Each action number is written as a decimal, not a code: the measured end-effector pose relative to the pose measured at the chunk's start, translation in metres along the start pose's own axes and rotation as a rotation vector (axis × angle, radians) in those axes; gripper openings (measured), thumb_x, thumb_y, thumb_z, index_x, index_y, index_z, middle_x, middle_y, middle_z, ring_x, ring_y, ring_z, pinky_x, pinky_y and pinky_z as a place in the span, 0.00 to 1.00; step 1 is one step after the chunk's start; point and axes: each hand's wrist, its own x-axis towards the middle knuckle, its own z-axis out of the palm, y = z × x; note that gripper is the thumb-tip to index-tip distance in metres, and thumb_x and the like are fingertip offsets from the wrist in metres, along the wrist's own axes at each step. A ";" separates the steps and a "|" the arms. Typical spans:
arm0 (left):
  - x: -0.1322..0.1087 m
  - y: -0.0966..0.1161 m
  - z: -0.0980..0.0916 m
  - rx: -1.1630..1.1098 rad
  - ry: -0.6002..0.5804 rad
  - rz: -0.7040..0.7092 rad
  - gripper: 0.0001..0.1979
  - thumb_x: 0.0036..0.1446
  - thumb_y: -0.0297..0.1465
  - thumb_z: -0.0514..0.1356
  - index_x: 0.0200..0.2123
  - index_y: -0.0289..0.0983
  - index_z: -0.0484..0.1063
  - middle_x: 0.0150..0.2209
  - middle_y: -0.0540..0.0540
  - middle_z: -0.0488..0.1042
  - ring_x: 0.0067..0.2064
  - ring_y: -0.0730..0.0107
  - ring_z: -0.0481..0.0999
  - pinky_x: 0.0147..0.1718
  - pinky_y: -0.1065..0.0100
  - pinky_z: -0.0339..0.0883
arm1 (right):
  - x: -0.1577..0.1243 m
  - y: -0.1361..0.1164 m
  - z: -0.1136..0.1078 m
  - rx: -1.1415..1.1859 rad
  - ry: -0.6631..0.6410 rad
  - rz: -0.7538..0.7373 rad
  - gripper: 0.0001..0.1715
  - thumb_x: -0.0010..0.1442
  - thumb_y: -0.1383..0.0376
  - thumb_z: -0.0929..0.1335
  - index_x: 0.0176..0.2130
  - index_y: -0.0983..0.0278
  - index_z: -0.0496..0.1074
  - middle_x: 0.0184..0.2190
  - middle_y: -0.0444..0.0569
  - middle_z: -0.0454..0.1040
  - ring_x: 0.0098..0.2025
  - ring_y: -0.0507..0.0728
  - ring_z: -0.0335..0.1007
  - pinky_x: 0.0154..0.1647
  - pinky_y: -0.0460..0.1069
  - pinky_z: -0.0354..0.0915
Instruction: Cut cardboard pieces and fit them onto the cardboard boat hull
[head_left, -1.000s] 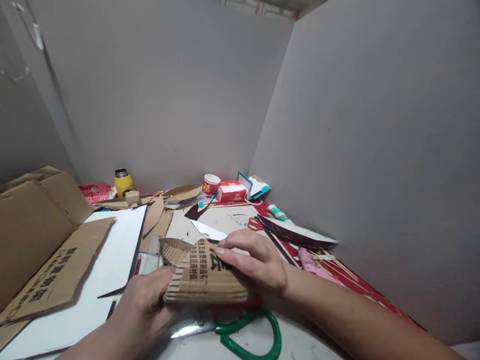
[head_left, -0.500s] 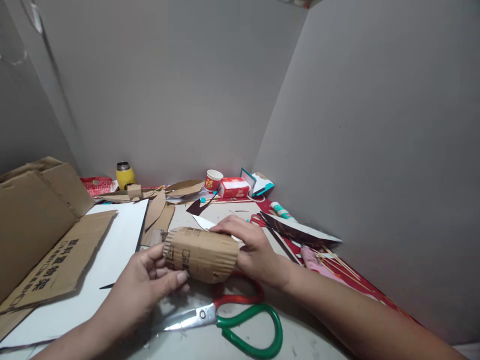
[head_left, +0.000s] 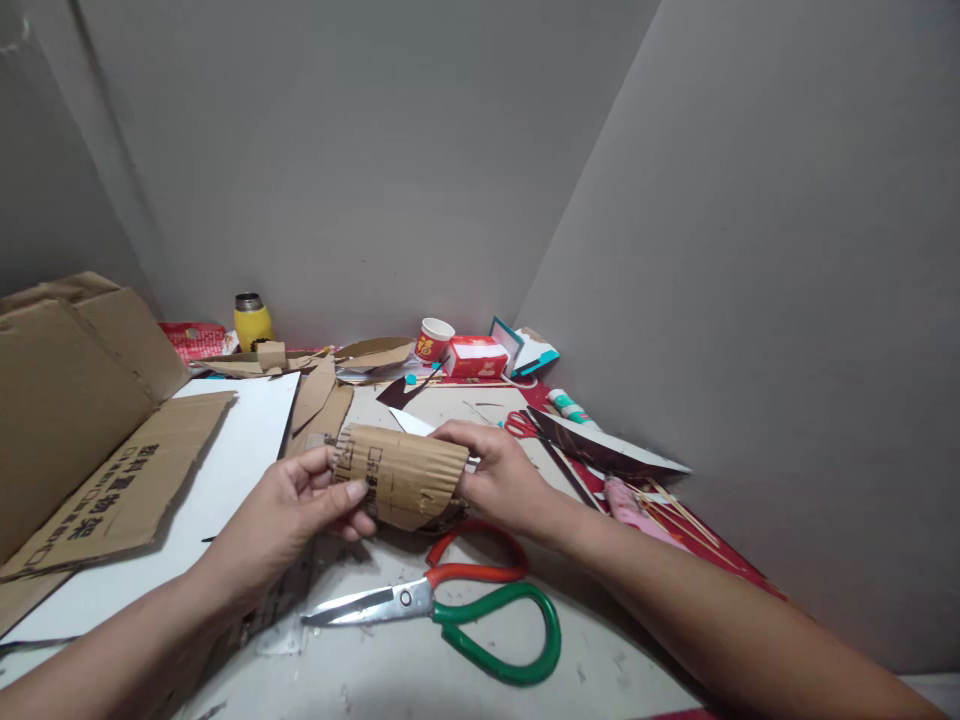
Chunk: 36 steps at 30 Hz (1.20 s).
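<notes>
Between my hands, above the table, is a curved piece of brown corrugated cardboard (head_left: 405,475) with ribbed creases and printed black marks. My left hand (head_left: 311,500) pinches its left end, thumb in front. At the right end my right hand (head_left: 499,480) grips the cardboard's edge, with some fingertips hidden behind it. Just below, a pair of large scissors (head_left: 406,599) with one orange and one green handle lies on the table, blades toward the left.
Cardboard with printed lettering (head_left: 127,480) lies on a white sheet (head_left: 247,430) at left, beside a cardboard box (head_left: 67,400). Along the back stand a yellow bottle (head_left: 253,325), a paper cup (head_left: 435,342) and a red box (head_left: 477,357). Small red scissors (head_left: 519,425) and thin sticks (head_left: 686,520) lie right.
The cardboard piece has tipped slightly and looks flatter, still held in both hands. The whole scene has shifted a little upward in view, showing more of the large scissors.
</notes>
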 end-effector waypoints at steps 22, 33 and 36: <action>0.042 0.009 -0.007 0.325 -0.001 -0.036 0.12 0.48 0.35 0.67 0.30 0.35 0.69 0.20 0.51 0.73 0.23 0.74 0.71 0.19 0.76 0.61 | 0.004 0.023 0.003 0.022 -0.160 0.202 0.13 0.46 0.76 0.63 0.31 0.68 0.73 0.25 0.43 0.71 0.29 0.51 0.65 0.29 0.43 0.61; 0.039 0.003 -0.001 0.401 0.029 0.038 0.07 0.53 0.32 0.63 0.33 0.36 0.69 0.21 0.56 0.73 0.14 0.84 0.58 0.12 0.79 0.51 | 0.003 0.034 0.005 -0.007 -0.164 0.203 0.14 0.47 0.76 0.62 0.32 0.67 0.73 0.26 0.43 0.72 0.30 0.52 0.65 0.30 0.44 0.59; 0.041 0.000 0.000 0.420 0.063 0.083 0.06 0.53 0.31 0.63 0.35 0.37 0.70 0.23 0.54 0.76 0.18 0.80 0.66 0.15 0.79 0.56 | 0.005 0.036 0.006 0.036 -0.156 0.249 0.13 0.46 0.76 0.62 0.31 0.67 0.73 0.25 0.42 0.70 0.30 0.51 0.65 0.29 0.43 0.59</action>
